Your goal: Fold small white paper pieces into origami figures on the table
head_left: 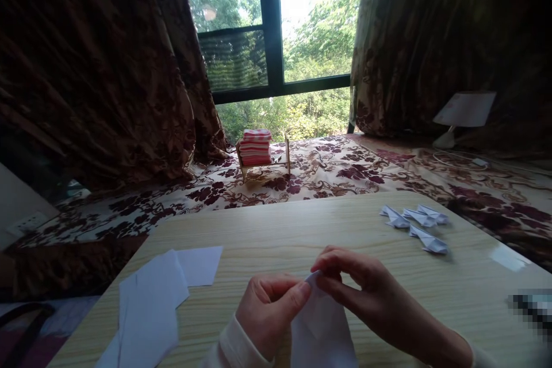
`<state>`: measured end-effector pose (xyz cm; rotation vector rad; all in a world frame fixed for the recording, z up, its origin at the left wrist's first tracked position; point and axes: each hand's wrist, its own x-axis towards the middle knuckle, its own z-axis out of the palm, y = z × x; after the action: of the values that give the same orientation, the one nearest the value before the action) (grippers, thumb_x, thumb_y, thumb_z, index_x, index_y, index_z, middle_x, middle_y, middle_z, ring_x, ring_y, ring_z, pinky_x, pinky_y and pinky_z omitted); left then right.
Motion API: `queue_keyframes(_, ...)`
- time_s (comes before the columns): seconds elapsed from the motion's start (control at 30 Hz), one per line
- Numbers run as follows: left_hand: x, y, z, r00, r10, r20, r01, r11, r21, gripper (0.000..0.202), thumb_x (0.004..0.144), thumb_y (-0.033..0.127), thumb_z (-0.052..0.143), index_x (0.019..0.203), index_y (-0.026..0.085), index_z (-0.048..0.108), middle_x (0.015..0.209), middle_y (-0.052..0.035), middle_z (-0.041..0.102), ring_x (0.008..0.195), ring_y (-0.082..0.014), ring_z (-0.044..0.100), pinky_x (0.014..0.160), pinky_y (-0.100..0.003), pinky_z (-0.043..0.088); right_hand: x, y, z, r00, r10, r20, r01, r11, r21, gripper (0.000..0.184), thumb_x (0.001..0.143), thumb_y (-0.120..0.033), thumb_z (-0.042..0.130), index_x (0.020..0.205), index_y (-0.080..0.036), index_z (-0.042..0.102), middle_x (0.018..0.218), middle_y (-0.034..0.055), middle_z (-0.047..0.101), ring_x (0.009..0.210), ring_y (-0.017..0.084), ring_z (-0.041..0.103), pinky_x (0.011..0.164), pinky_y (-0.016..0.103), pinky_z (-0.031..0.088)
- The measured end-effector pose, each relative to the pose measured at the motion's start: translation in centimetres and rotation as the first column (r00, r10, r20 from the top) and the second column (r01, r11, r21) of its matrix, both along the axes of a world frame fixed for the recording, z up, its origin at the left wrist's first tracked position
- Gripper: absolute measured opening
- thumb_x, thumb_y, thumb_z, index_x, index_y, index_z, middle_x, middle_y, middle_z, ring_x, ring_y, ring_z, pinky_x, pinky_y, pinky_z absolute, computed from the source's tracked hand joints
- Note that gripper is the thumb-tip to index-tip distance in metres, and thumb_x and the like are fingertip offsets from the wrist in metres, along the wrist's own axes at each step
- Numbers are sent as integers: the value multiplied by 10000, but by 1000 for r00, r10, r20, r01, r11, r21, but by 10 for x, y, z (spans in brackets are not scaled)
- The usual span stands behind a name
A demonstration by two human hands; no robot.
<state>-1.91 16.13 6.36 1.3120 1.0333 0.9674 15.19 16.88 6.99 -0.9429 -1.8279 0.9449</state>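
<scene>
A sheet of white paper (pixel 322 330) is held up over the near side of the table, with faint creases across it. My left hand (pixel 273 307) pinches its upper left edge, thumb on top. At the same upper end, my right hand (pixel 357 282) grips the paper between thumb and fingers. The paper's lower part runs out of view at the bottom. Several folded white paper pieces (pixel 426 240) lie at the far right of the table. To the left rests a loose pile of white paper sheets (pixel 149 305), overlapping one another.
The pale wooden table (pixel 241 230) stands before a ledge covered in floral cloth (pixel 328 175). On that ledge are a small rack with folded pink-striped cloths (pixel 255 148) and a white lamp (pixel 466 110). Dark curtains flank a window. A blurred-out object (pixel 535 307) lies at the right edge.
</scene>
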Motion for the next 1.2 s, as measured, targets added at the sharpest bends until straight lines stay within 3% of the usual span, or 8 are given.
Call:
queue_keyframes(0.13, 2, -5, 2, 969, 110, -220, -27, 937, 347, 226, 794, 261, 541, 742, 165, 739, 660, -47, 600, 650, -165, 545, 595, -262, 404, -2, -1, -2, 1000, -3, -7, 3, 1000, 5, 84, 825, -195, 536, 790, -161, 605, 713, 12, 562, 650, 125, 518, 583, 231, 437)
queue_keyframes(0.3, -1, -9, 2, 859, 332, -391, 111, 623, 774, 210, 785, 82, 518, 895, 152, 682, 747, -77, 624, 731, -190, 546, 650, -306, 430, -5, -1, -6, 999, -44, -17, 46, 986, 162, 83, 797, -123, 555, 841, -193, 564, 780, 2, 554, 695, 119, 500, 629, 233, 430)
queue_keyframes(0.4, -3, -8, 2, 864, 362, -350, 102, 556, 825, 219, 757, 39, 544, 904, 145, 666, 753, -73, 626, 730, -180, 550, 651, -298, 444, -5, -1, -8, 996, -85, -33, 91, 964, 250, 150, 789, -74, 539, 854, -208, 520, 785, -8, 543, 713, 117, 495, 638, 233, 426)
queue_keyframes(0.47, -3, -9, 4, 887, 327, -325, 81, 583, 808, 211, 751, 51, 560, 899, 155, 669, 749, -61, 628, 722, -170, 562, 655, -287, 456, -6, -1, -8, 997, -76, -32, 82, 956, 282, 164, 794, -55, 521, 840, -212, 508, 777, -11, 538, 712, 117, 496, 629, 231, 429)
queue_keyframes(0.6, 2, -11, 7, 943, 257, -213, -58, 754, 654, 164, 795, 159, 539, 822, 184, 698, 728, -39, 631, 686, -145, 594, 623, -242, 468, -6, -1, -5, 998, -61, -24, 66, 946, 317, 183, 798, -40, 513, 847, -216, 510, 820, 0, 551, 724, 117, 511, 629, 228, 445)
queue_keyframes(0.67, 5, -12, 7, 949, 269, -166, -122, 797, 592, 178, 799, 183, 531, 763, 194, 705, 692, -24, 626, 651, -133, 595, 602, -228, 462, -6, -1, -5, 998, -52, -22, 56, 943, 327, 188, 801, -39, 510, 856, -219, 513, 828, 0, 552, 727, 115, 516, 635, 228, 453)
queue_keyframes(0.97, 5, -12, 3, 919, 304, -253, -85, 777, 623, 154, 756, 144, 550, 790, 178, 697, 728, -35, 650, 711, -156, 614, 671, -255, 485, -6, -2, -7, 999, -47, -20, 51, 938, 344, 182, 822, -61, 495, 904, -219, 533, 853, 20, 563, 738, 127, 536, 646, 249, 476)
queue_keyframes(1.2, 3, -12, 9, 911, 274, -307, -49, 813, 580, 191, 789, 159, 522, 760, 173, 710, 708, -46, 659, 705, -167, 616, 669, -257, 492, -7, -3, -4, 998, -62, -24, 66, 939, 337, 169, 827, -76, 494, 909, -216, 543, 827, 22, 580, 732, 131, 554, 643, 238, 488)
